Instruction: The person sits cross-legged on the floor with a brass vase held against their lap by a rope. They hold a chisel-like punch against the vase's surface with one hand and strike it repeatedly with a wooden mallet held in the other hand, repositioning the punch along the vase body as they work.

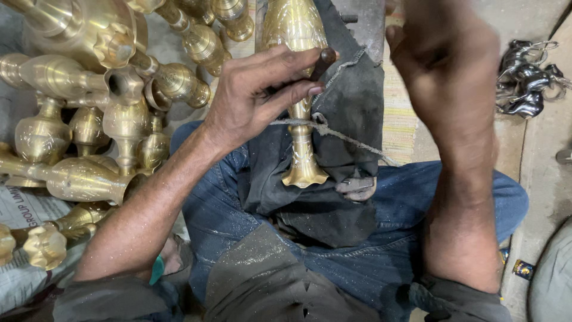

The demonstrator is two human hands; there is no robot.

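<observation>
**Brass vase pinned on the lap, tool held across its neck**

The person sits with a brass vase (pixel 300 89) lying along the lap, its long axis running straight away from the body: the flared foot points back toward the belly, the wider body points forward. A dark cloth (pixel 351 113) lies under and beside it, and a cord (pixel 333 132) crosses the narrow neck, holding it down.

The left hand (pixel 256 95) rests right on the vase, fingers curled around a short dark-tipped tool (pixel 325 59) that lies across the vase's axis, just above the cord. This is the hand in contact with the work.

The right hand (pixel 444 65) is raised off to the right of the vase, well apart from it and blurred; I cannot tell whether it is closed or holding anything.

To the left, a heap of brass vases (pixel 107 107) lies on newspaper (pixel 24 209). At the far right, dark metal figurines (pixel 527 80) sit on the floor.
</observation>
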